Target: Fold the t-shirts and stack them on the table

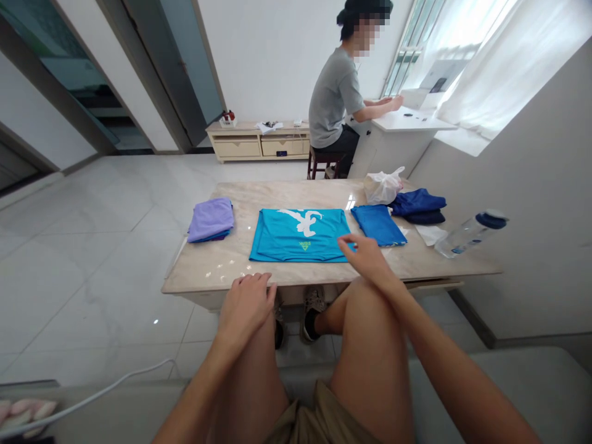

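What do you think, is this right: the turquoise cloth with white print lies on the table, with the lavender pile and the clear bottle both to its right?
Not quite: the head view shows the lavender pile left of the turquoise cloth; the clear bottle is on its right, as you say.

The turquoise garment (284, 239) lies folded flat on the table (203, 271); its white print (305, 225) and green logo (304, 246) face up.
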`<action>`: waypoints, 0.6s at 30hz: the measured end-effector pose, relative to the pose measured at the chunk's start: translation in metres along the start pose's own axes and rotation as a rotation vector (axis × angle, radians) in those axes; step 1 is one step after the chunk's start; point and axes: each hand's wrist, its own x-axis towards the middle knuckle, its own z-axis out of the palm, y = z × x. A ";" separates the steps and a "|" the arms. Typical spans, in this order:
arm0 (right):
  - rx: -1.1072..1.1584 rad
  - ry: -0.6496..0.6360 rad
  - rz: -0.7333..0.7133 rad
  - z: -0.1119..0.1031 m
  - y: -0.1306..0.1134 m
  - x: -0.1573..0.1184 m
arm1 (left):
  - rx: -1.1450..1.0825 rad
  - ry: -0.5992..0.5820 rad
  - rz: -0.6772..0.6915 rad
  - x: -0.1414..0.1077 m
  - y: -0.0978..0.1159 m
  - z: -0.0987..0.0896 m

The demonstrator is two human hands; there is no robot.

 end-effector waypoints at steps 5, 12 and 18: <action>-0.028 0.088 0.166 -0.010 0.025 0.095 | 0.024 -0.063 0.017 0.003 0.000 0.002; -0.224 0.117 0.380 0.002 0.093 0.078 | -0.146 -0.372 0.095 0.077 0.042 0.023; -0.325 0.143 0.435 -0.007 0.122 0.071 | -0.341 -0.497 0.154 0.197 0.162 0.067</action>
